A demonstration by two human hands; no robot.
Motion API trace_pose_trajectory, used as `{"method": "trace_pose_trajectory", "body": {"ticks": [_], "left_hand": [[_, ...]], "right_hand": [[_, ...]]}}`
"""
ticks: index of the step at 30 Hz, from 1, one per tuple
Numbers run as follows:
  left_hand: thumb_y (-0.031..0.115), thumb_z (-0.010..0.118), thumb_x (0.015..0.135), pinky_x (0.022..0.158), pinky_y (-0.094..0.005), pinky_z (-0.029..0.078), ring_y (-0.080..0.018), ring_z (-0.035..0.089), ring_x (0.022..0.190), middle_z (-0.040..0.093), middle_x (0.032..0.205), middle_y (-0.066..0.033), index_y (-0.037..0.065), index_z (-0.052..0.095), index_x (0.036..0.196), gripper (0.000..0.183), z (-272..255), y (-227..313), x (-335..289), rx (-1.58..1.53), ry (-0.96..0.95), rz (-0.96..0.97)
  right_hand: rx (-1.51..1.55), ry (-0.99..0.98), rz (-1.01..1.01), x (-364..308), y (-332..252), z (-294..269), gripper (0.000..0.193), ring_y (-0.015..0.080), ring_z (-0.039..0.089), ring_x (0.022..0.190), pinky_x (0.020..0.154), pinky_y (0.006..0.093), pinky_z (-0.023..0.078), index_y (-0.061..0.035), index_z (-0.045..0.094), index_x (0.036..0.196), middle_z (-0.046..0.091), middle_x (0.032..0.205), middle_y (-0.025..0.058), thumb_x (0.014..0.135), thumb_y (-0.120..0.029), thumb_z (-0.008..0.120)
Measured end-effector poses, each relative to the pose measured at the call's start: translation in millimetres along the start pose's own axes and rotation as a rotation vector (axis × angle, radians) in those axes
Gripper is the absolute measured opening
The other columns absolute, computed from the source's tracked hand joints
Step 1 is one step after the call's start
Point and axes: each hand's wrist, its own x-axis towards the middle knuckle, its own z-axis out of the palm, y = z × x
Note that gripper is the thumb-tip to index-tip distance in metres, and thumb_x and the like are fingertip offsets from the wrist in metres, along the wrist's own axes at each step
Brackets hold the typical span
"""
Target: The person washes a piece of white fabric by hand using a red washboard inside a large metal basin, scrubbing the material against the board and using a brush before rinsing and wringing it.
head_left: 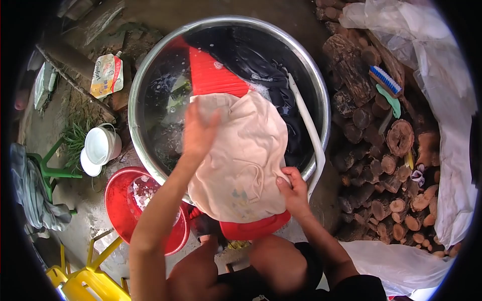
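A wet, cream-coloured cloth garment [246, 145] lies spread over a red ridged washboard [215, 75], hiding most of it. The board slants out of a big round metal tub [136, 108], its lower end showing by my knees. Over the garment's upper left part is my left hand [201, 131], blurred by motion, with thumb and fingers apart. My right hand [295, 189] pinches the garment's lower right edge between thumb and fingers. Dark wet clothing [246, 60] soaks in the tub's water. Beside it, a white hose [307, 120] hangs over the rim.
Left of the tub stand a red basin [116, 200], a white bucket [108, 143] and an upright pouch [107, 75]. A yellow plastic chair [88, 281] is at lower left. Stacked logs [381, 165] fill the right, with a blue-bristled brush [385, 80] on them.
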Motion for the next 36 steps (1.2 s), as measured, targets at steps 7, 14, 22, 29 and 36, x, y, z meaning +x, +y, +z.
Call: {"method": "trace_pose_trajectory", "body": {"ticks": [7,14,22,29,36], "left_hand": [[0.035,0.068,0.074,0.096,-0.0514,0.035,-0.0373,0.041,0.122,0.045,0.131,-0.0164,0.012,0.052,0.122,0.056,37,66,-17,0.724,-0.239,0.361],[0.015,0.067,0.066,0.064,-0.0379,0.051,-0.0291,0.062,0.071,0.061,0.075,-0.0131,0.008,0.065,0.081,0.017,-13,82,-99,0.044,-0.254,0.524],[0.012,0.052,0.075,0.073,-0.0454,0.048,-0.0288,0.06,0.086,0.06,0.102,-0.013,0.007,0.06,0.105,0.032,37,50,-12,0.598,-0.071,0.219],[0.024,0.061,0.071,0.097,-0.058,0.028,-0.0276,0.053,0.102,0.059,0.102,-0.0095,0.015,0.063,0.098,0.028,23,68,-110,0.24,-0.17,0.701],[0.02,0.057,0.078,0.087,-0.0439,0.039,-0.026,0.056,0.092,0.06,0.087,-0.0073,0.01,0.059,0.082,0.012,27,42,-16,0.334,-0.423,0.181]], "right_hand": [[-1.197,0.131,-0.704,-1,-3,48,0.051,0.0344,0.045,0.113,0.096,0.046,0.035,-0.0044,0.046,0.123,0.046,0.125,0.0175,0.078,-0.02,0.064],[-1.438,-0.304,-0.745,3,25,30,0.042,0.0297,0.046,0.112,0.102,0.0441,0.03,0.0001,0.053,0.116,0.05,0.119,0.0159,0.085,-0.029,0.053],[-1.349,-0.359,-0.818,-3,25,41,0.048,0.0288,0.033,0.131,0.106,0.044,0.027,-0.0021,0.045,0.128,0.038,0.138,0.0157,0.087,-0.025,0.052],[-1.602,-0.682,-0.486,-5,26,21,0.045,0.0263,0.038,0.128,0.107,0.044,0.025,-0.0054,0.047,0.128,0.042,0.135,0.013,0.086,-0.023,0.052],[-1.248,-0.321,-0.982,2,23,34,0.027,0.028,0.05,0.116,0.1,0.0445,0.037,-0.0061,0.059,0.11,0.054,0.122,0.0131,0.087,-0.019,0.053]]}}
